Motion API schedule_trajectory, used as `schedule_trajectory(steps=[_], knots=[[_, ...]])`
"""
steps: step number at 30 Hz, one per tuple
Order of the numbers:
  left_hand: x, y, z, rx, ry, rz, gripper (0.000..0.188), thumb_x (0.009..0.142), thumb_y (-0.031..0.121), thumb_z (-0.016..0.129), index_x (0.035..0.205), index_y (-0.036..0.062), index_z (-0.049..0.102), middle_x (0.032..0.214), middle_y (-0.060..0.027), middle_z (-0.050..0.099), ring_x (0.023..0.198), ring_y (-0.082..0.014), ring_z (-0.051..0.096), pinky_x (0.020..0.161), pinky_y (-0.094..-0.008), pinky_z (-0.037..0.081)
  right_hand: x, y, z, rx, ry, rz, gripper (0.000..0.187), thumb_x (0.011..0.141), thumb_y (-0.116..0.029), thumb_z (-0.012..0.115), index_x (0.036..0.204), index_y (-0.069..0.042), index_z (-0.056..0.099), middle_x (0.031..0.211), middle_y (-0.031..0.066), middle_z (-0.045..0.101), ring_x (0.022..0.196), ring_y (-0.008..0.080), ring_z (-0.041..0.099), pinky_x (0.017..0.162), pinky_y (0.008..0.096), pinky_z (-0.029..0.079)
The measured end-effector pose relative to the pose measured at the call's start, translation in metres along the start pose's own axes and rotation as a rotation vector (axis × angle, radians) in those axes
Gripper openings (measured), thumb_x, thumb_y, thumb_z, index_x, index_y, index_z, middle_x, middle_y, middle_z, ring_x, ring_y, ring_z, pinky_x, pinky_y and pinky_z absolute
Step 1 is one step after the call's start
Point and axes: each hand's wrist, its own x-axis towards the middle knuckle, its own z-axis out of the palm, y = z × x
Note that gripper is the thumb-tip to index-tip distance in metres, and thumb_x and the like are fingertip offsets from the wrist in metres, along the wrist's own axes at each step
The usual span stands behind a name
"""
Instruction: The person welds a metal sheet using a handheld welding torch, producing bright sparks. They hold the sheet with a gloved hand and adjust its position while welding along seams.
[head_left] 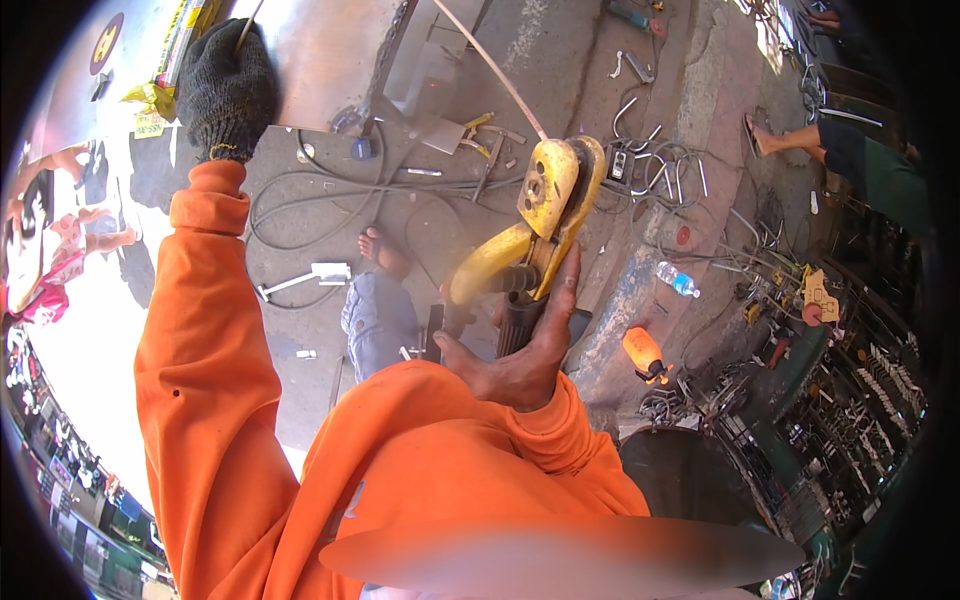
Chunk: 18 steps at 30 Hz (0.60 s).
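Observation:
In my bare right hand [535, 365] is a yellow electrode holder [543, 190], gripped by its dark ribbed handle with the fingers wrapped round it. A thin copper-coloured welding electrode [492, 68] juts from its jaws up and left past the top edge. My left hand [228, 90], in a black knit glove, is closed in a fist over a shiny metal sheet [320, 60]. A thin rod [248, 24] sticks out of that fist; the rest of it is hidden. Beside the glove lies a long yellow and white package [180, 50], torn at its near end.
Grey cables [300, 185] loop across the concrete floor. A power tool [632, 16], a water bottle [678, 279] and an orange spray bottle [645, 352] lie rightward. Bent metal pieces [660, 170] are scattered there. Another person's leg [790, 142] reaches in from the right, near crowded metal racks [870, 400].

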Motion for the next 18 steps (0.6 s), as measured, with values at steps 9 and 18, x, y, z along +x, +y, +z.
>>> schedule_trajectory(steps=[9, 18], knots=[[-0.0036, -0.0041, 0.0026, 0.086, -0.012, 0.027, 0.033, 0.097, 0.032, 0.066, 0.114, 0.005, 0.074, 0.113, -0.0173, 0.072, 0.106, -0.0372, 0.068, 0.096, -0.043, 0.053, 0.0001, 0.0015, 0.0023, -0.01, 0.031, -0.004, 0.129, 0.066, -0.008, 0.089, 0.159, 0.011, 0.002, 0.125, 0.0258, 0.06, 0.106, 0.0312, 0.07, 0.086, 0.0372, 0.059], [-0.0015, -0.0044, -0.0029, 0.093, -0.072, 0.001, 0.034, 0.097, 0.034, 0.064, 0.116, 0.0062, 0.071, 0.118, -0.017, 0.071, 0.113, -0.0376, 0.065, 0.098, -0.042, 0.052, 0.0089, -0.0018, 0.003, -0.04, 0.035, -0.184, 0.125, 0.07, -0.005, 0.086, 0.158, 0.012, -0.001, 0.123, 0.0253, 0.065, 0.107, 0.0312, 0.071, 0.09, 0.0373, 0.058]])
